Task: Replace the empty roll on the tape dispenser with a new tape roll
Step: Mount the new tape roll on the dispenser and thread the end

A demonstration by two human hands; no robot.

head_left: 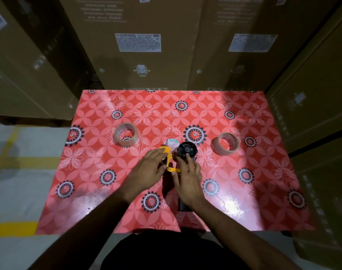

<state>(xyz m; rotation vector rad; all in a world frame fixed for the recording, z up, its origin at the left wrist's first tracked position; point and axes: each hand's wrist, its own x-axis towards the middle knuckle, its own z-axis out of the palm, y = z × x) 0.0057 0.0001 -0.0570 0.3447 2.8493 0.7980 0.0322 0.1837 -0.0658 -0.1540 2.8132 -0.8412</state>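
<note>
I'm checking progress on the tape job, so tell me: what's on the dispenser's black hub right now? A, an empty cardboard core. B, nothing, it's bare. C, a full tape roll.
B: the black hub of the dispenser shows bare, while both rolls, left and right, lie apart on the table.

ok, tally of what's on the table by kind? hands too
Tape rolls: 2, a clear one on the left and a brownish one on the right
Tape dispenser: 1
Hands: 2, left hand and right hand, both on the dispenser
Total: 5
</note>
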